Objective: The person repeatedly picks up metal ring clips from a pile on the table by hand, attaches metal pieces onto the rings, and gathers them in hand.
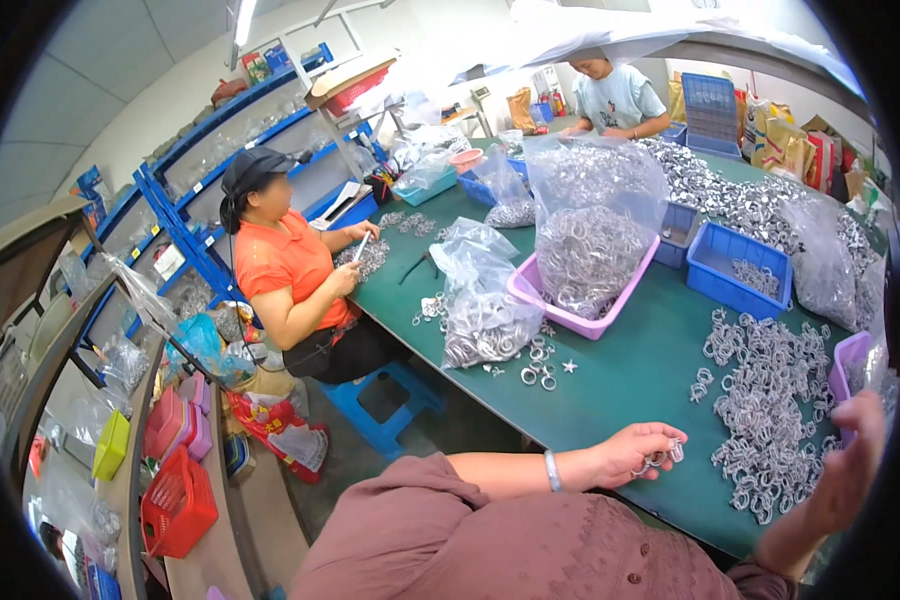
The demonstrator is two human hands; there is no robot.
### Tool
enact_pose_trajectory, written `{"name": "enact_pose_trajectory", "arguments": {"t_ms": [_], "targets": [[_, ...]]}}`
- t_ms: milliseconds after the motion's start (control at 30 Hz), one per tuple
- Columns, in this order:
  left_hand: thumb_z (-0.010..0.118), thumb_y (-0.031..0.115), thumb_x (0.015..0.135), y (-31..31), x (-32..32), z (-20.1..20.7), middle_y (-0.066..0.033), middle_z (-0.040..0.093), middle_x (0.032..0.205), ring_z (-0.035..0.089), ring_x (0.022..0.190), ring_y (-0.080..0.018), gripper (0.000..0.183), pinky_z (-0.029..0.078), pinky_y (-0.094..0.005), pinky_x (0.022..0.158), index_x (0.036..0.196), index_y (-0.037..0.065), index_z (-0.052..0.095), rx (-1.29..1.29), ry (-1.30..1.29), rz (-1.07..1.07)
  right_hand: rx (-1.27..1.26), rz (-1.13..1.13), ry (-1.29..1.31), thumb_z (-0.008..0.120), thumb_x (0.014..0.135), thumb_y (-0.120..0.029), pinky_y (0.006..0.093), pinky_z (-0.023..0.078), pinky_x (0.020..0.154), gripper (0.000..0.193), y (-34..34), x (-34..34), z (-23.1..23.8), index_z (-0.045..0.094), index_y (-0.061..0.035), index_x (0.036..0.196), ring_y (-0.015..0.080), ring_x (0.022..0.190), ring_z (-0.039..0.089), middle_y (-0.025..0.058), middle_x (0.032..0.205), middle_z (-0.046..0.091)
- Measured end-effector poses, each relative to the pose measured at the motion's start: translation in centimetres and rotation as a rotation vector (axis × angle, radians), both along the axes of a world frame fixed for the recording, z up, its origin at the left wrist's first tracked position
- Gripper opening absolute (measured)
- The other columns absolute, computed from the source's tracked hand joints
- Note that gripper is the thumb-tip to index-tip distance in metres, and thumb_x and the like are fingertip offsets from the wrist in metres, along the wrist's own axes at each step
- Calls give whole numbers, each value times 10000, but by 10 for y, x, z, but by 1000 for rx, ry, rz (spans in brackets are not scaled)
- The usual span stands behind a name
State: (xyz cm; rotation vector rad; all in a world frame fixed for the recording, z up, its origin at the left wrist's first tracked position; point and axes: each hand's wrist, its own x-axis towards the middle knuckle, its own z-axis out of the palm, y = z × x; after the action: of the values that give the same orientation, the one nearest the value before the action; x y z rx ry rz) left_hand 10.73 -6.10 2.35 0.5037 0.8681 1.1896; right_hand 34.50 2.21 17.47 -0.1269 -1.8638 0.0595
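My left hand (638,452) is closed over the table's near edge, pinching several small silver metal rings (676,451) that stick out past the fingertips. Their exact kind is too small to tell. To its right spreads a loose pile of similar silver ring pieces (770,410) on the green table. My right hand (852,460) is raised at the pile's right side, fingers stretched upward and apart, somewhat blurred. Nothing shows in it. Just behind it are a purple basket (848,362) and a clear plastic bag, both partly cut off by the picture's rim.
Ahead stand a pink tub (591,324) holding a large bag of rings, a smaller bag of parts (490,325) and a blue basket (738,268). A co-worker in orange (288,262) sits at left; another person (618,100) works at the far side. A blue stool (378,405) stands left.
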Motion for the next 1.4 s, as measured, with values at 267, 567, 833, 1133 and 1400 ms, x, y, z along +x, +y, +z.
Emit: {"name": "enact_pose_trajectory", "arguments": {"t_ms": [267,567,833,1133,1400], "targets": [[530,166,822,-20,13,4,15,548,798,521,660,-57,226,407,-174,485,1026,70,524,-37,63,78,6,269,-420,635,647,-241,378,387,634,368,-16,-19,11,525,5,898,297,680,486,125,793,542],[528,177,826,-19,25,3,4,539,795,521,647,-63,220,403,-175,490,1009,56,527,-13,38,70,-8,229,-497,669,579,-233,360,400,606,414,-14,-20,6,562,-24,919,273,683,515,100,804,556],[513,184,838,-4,21,17,10,542,789,517,656,-62,217,397,-188,513,1015,59,530,77,37,57,-102,190,-726,685,571,-171,372,414,662,513,-3,-35,-6,508,-21,1028,294,743,525,114,836,548],[515,180,839,0,19,12,3,550,786,524,649,-66,202,392,-192,501,1000,60,534,71,21,70,-120,157,-783,692,568,-159,370,416,660,544,2,-41,-9,494,-23,1055,294,739,523,116,824,542],[516,174,839,0,21,10,1,551,786,524,649,-64,195,389,-188,495,996,59,537,61,7,71,-117,162,-787,692,564,-144,368,414,663,554,3,-41,-8,488,-19,1064,294,746,522,119,824,540]]}}
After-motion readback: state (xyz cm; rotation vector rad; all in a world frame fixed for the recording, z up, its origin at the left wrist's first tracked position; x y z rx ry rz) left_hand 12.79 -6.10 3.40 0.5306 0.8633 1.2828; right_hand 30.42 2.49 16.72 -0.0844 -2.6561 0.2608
